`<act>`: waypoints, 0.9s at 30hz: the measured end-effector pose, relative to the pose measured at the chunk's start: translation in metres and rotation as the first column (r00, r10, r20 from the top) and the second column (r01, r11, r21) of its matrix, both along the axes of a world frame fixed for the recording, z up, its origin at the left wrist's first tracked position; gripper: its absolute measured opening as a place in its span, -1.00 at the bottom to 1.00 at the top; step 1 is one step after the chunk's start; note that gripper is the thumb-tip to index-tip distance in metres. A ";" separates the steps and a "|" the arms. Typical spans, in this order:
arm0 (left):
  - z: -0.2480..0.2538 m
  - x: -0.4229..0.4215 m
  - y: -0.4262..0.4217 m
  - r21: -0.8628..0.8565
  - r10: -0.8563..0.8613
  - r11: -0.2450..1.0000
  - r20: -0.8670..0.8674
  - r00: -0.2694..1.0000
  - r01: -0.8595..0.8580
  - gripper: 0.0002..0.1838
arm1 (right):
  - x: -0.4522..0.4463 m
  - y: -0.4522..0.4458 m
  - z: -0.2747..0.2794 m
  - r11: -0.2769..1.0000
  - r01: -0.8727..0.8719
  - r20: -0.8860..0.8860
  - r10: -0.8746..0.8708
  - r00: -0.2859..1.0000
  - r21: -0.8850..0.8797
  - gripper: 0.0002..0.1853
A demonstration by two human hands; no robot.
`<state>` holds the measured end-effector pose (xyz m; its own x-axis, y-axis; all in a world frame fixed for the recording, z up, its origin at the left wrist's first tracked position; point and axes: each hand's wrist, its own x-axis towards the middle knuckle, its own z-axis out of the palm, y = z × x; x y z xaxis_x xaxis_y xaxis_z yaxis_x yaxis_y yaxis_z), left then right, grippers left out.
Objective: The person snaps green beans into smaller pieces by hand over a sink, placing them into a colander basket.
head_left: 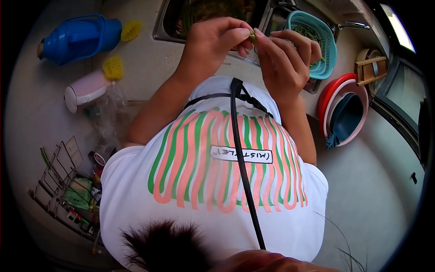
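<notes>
Over the counter edge, my left hand (213, 43) and my right hand (285, 59) meet fingertip to fingertip. Between them is a short piece of green bean (253, 36), pinched by thumb and fingers from both sides. My fingers hide most of it. Just behind my right hand stands a turquoise plastic basket (330, 54) with thin green beans (308, 31) inside, partly covered by my knuckles. A steel sink (164, 22) lies beyond my left hand, with dark greenish-brown contents too dim to make out.
A blue thermos flask (86, 38), yellow mesh pieces (130, 31) and a pink-and-white kettle (86, 89) are on the left. Red, pink and dark blue basins (346, 113) stand at the right, below a tap (354, 26). A wire rack (54, 190) sits lower left.
</notes>
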<state>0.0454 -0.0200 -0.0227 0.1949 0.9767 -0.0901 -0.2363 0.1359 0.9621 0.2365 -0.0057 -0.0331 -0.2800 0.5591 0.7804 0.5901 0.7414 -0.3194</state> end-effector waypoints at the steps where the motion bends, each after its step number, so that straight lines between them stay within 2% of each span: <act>1: -0.003 0.001 0.001 -0.046 -0.012 0.999 0.090 0.996 0.016 -0.75 | 0.000 -0.001 -0.001 0.999 0.007 0.020 -0.007 1.000 0.045 -0.72; 5: 0.002 0.007 0.006 -0.142 0.124 0.986 0.235 0.964 -0.092 -0.70 | 0.004 -0.003 -0.006 1.000 -0.011 -0.086 0.013 0.996 0.019 -0.68; 8: 0.001 -0.006 0.008 -0.086 -0.029 0.995 0.296 0.955 0.057 -0.69 | 0.027 -0.007 -0.020 0.974 0.212 -0.208 -0.224 0.952 -0.079 -0.60; 9: 0.005 -0.008 0.007 -0.143 -0.037 0.986 0.276 0.961 0.079 -0.71 | 0.036 -0.005 -0.018 0.921 0.354 -0.110 -0.374 0.921 -0.166 -0.56; 11: 0.002 -0.009 0.006 -0.093 -0.057 0.992 0.256 0.965 0.084 -0.71 | 0.053 -0.003 -0.012 0.734 0.617 0.119 -0.611 0.782 -0.285 -0.49; 14: -0.003 -0.008 0.006 0.052 -0.041 0.998 0.135 0.990 0.035 -0.70 | 0.085 0.000 -0.055 0.544 0.777 0.496 -0.603 0.625 -0.318 -0.43; 15: -0.004 -0.007 0.007 0.115 -0.023 0.993 0.083 0.996 0.014 -0.70 | 0.088 0.004 -0.049 0.609 0.553 0.306 -0.467 0.830 -0.569 -0.44; 16: -0.001 -0.005 0.007 0.138 -0.006 0.990 0.012 1.000 0.004 -0.70 | 0.080 0.005 -0.037 0.634 0.314 0.079 -0.370 0.926 -0.707 -0.44; 17: 0.005 -0.001 0.006 0.159 0.014 0.987 -0.060 0.998 -0.005 -0.71 | 0.065 0.002 -0.023 0.628 0.044 -0.168 -0.274 0.947 -0.777 -0.44; 18: 0.009 0.001 0.004 0.180 0.034 0.984 -0.132 0.991 -0.010 -0.71 | 0.049 0.000 -0.011 0.593 -0.232 -0.414 -0.190 0.890 -0.771 -0.43; 20: 0.008 0.002 0.000 0.179 0.048 0.984 -0.149 0.988 -0.021 -0.75 | 0.026 0.007 0.004 0.795 -0.308 -0.350 0.129 0.928 -0.523 -0.47; 21: 0.008 0.003 0.000 0.180 0.057 0.983 -0.157 0.986 -0.028 -0.77 | 0.019 0.007 0.019 0.792 -0.305 -0.288 0.171 0.942 -0.528 -0.58; 22: 0.008 0.003 0.000 0.211 0.067 0.977 -0.220 0.973 -0.020 -0.79 | 0.018 0.003 0.027 0.786 -0.266 -0.179 0.198 0.964 -0.558 -0.68; 24: 0.008 -0.001 0.000 0.272 0.097 0.962 -0.343 0.934 0.000 -0.83 | 0.016 0.005 0.025 0.833 -0.205 -0.095 0.182 0.979 -0.515 -0.74; 27: 0.008 -0.008 0.002 0.460 0.275 0.887 -0.608 0.745 0.048 -0.84 | 0.016 0.007 0.027 0.849 -0.128 -0.087 0.097 0.991 -0.512 -0.78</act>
